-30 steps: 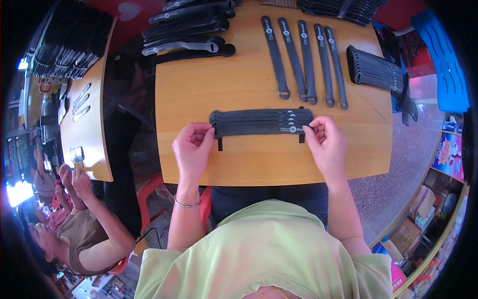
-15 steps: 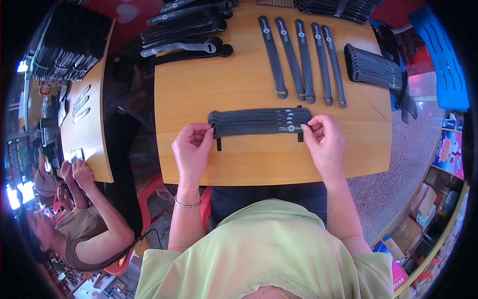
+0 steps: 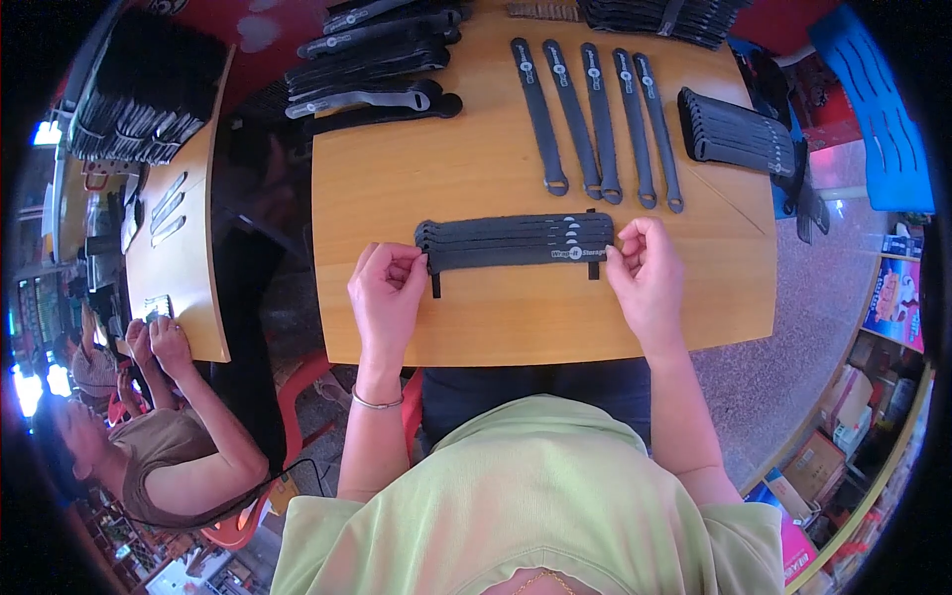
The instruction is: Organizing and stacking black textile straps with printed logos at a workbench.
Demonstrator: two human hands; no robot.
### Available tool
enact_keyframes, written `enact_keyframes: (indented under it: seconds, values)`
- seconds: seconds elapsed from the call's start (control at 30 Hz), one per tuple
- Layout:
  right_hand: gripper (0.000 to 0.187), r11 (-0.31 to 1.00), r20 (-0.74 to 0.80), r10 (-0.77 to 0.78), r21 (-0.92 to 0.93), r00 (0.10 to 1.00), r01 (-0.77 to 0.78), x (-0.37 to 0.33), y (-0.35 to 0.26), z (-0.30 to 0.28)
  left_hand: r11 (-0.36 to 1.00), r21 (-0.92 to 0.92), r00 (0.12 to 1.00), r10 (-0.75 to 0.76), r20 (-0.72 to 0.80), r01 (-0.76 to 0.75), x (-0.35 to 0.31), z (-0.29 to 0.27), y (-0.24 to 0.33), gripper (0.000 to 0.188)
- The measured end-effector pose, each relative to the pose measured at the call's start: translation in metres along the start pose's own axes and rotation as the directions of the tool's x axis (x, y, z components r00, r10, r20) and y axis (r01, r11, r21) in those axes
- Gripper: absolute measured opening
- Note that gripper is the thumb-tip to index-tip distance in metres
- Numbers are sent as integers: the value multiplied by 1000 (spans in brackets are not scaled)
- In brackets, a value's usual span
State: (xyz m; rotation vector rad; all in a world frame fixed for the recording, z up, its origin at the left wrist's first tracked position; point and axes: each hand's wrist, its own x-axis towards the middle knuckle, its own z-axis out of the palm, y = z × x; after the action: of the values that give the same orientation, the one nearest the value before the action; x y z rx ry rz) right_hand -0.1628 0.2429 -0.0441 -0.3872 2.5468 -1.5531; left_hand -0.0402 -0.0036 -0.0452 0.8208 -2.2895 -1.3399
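Observation:
A layered row of dark grey hook-and-loop straps (image 3: 506, 243) lies across the table in front of me, their long edges overlapping like steps. The nearest strap has pale printing by its right end. My left hand (image 3: 385, 297) is closed, thumb and forefinger pinching the left end of the nearest strap. At the opposite end, my right hand (image 3: 650, 288) has its fingers curled, with the thumb tip against the strap's corner. Two narrow black strips, a left one (image 3: 436, 286) and a right one (image 3: 593, 270), stick out from beneath the row.
Several single straps (image 3: 540, 119) lie side by side beyond the row. A bundled stack (image 3: 739, 134) sits right, and piles of straps (image 3: 377, 69) stand at the back left. A co-worker's hands (image 3: 164, 342) are at another table (image 3: 198, 288) on the left.
The view has shifted slightly. My right finger and thumb have loosened a little at the strap's right end; my left hand stays at the left end.

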Motion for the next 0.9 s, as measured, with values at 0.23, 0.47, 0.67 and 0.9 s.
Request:
enact_keyframes:
  seconds: [0.23,0.47,0.67,0.9]
  values:
    - [23,989,-38,8,145,999,-2,-3,7,-3,970,148,971,209,-112,-192,5,0,20,7]
    - [21,971,-78,19,239,997,0,-7,10,-7,906,140,912,378,162,-400,42,76,76,32]
    - [19,973,-88,-28,224,996,47,-8,11,-6,843,393,929,306,210,-367,68,107,69,59]
    - [18,972,-82,-39,230,996,57,-9,8,-6,912,267,944,264,197,-311,71,104,62,73]
